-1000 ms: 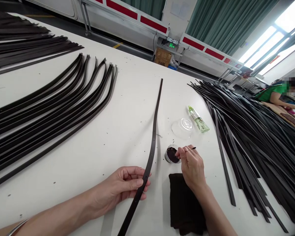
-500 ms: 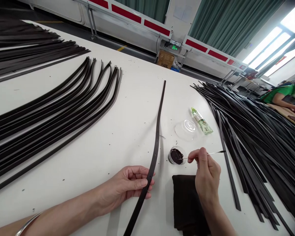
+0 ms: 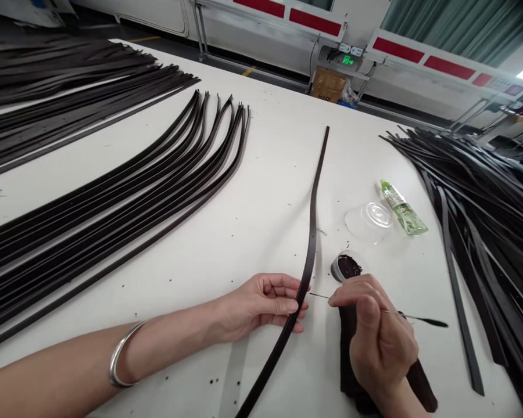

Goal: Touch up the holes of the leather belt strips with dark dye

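My left hand is shut around a long, narrow dark leather strap with small holes along it, which runs up the white table. My right hand pinches a thin applicator stick, with a fine point toward the strap and a dark end sticking out to the right. The point is close to the strap's edge, but I cannot tell whether they touch. That hand hovers over a folded dark cloth. Behind it stands a small pot of dark paste.
A fan of dark straps lies to the left, more straps lie beyond it, and a heap lies to the right. A clear plastic lid and a green-labelled bottle stand past the pot.
My right hand has moved from the pot to above the cloth, carrying the stick toward the strap. My left hand still grips the strap. The whole view has shifted as my head turned.
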A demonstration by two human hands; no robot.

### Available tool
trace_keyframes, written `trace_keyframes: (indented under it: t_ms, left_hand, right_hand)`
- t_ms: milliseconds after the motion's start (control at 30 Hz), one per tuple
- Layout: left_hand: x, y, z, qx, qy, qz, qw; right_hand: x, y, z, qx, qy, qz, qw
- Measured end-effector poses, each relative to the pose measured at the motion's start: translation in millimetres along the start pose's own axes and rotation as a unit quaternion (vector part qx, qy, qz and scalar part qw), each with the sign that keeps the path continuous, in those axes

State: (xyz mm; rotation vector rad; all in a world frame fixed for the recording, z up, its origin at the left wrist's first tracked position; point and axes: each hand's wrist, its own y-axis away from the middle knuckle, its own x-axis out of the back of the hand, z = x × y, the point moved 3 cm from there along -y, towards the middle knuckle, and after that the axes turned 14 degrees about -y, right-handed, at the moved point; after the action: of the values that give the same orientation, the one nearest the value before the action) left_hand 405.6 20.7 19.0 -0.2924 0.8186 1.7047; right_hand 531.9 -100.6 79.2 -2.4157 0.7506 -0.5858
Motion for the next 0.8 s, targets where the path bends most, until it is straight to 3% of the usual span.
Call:
trace_keyframes:
  t_ms: [67, 200, 800]
  left_hand:
    - [-0.3, 1, 0, 0.000, -0.001, 0.000, 1.000]
    - [-0.8, 1, 0, -0.003, -0.004, -0.003, 1.000]
    - [-0.2, -1, -2, -0.008, -0.007, -0.018, 1.000]
  right_hand:
    - [-3, 0, -2, 0.037, 0.017, -0.031, 0.999]
    - [-7, 0, 0, 0.049, 0.037, -0.062, 0.996]
    - [-15, -3, -3, 0.074, 0.043, -0.084, 0.993]
